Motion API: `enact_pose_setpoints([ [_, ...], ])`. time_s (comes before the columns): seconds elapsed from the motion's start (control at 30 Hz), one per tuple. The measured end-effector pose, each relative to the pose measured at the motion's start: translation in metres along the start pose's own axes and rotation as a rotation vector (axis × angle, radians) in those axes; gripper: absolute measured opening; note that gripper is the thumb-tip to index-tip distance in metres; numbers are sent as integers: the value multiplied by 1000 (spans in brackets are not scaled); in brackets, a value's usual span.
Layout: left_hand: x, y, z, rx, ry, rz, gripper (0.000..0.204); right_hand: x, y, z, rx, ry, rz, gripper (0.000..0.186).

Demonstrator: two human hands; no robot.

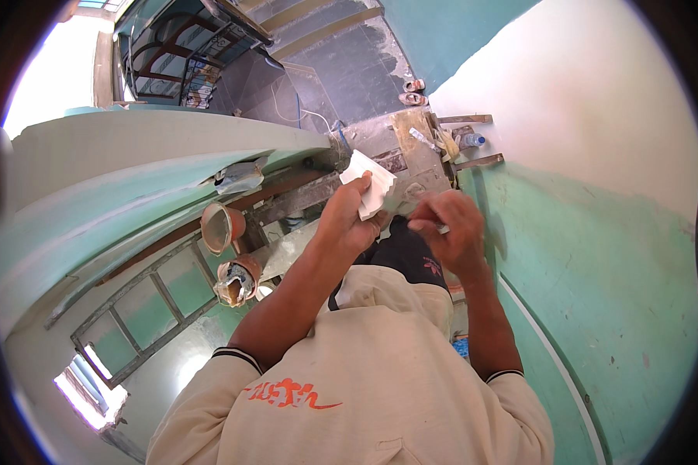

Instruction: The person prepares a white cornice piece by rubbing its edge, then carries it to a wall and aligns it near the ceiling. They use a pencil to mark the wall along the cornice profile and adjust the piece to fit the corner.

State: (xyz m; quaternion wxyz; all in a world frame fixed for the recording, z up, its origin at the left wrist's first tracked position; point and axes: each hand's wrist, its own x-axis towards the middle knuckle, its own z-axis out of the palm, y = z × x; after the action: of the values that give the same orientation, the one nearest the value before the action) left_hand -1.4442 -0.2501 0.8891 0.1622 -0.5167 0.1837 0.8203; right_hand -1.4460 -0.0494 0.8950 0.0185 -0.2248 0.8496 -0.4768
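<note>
My left hand (pixel 350 218) grips a short white piece of moulding (pixel 374 172) with a stepped profile, its thumb pressed on the face. The piece is held up in front of my body, tilted. Just to its right, apart from it, hovers my right hand (pixel 454 229), a little blurred. Its fingers are curled in toward the thumb, and a small pale spot shows between them; what it is cannot be made out. Below both hands are my dark trousers (pixel 411 256).
Planks (pixel 298 194) run beneath me. An orange bucket (pixel 222 228) and a second bucket (pixel 239 280) stand at left near a ladder (pixel 163 298). A water bottle (pixel 471 140) lies ahead by wooden bars. Sandals (pixel 413 98) sit on the tiled floor. A green-and-white wall (pixel 589 232) rises at right.
</note>
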Motion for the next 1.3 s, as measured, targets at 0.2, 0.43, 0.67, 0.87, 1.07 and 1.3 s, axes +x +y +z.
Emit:
enact_pose_setpoints([
  [0.2,0,10,-25,-48,-28,1,22,2,-19,30,-88,-123,-71,36],
  [0.43,7,26,-69,-91,-9,23,22,-3,-14,55,178,78,251,32],
  [0.67,3,38,-77,-146,-1,24,22,10,-29,80,-18,-190,-64,29],
  [0.87,18,49,-139,-159,38,-12,25,4,22,82,146,123,351,27],
  [1.07,41,57,-218,-127,441,118,32,-20,119,66,174,118,755,36],
  [1.3,73,44,-367,-172,644,297,42,-70,239,94,-78,-4,878,38],
])
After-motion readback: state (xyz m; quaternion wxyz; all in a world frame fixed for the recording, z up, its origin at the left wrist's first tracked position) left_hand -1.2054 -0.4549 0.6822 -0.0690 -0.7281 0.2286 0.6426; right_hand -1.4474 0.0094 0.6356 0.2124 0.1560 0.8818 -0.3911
